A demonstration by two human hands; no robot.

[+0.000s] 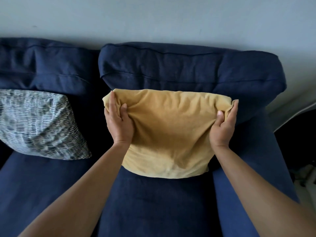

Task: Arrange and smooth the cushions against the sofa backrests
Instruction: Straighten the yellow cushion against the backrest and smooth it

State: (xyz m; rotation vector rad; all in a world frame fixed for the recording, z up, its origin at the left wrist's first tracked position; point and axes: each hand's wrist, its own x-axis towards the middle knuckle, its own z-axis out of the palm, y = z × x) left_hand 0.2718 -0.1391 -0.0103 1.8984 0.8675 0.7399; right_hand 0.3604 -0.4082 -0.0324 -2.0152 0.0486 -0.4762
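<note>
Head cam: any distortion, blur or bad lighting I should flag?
Head view: wide-angle bending bows the sofa backrest and armrest outward; soft, even light, no glare; deep shadow in the gap beside the patterned cushion; that cushion looks slightly smeared; the yellow cushion, left hand and right hand are reasonably sharp.

— Where do we have our arms?
— Both reach forward, bare forearms converging. Our left hand pinches with thumb pressed in; our right hand mirrors it, fingers curled around, thumb forward.
</note>
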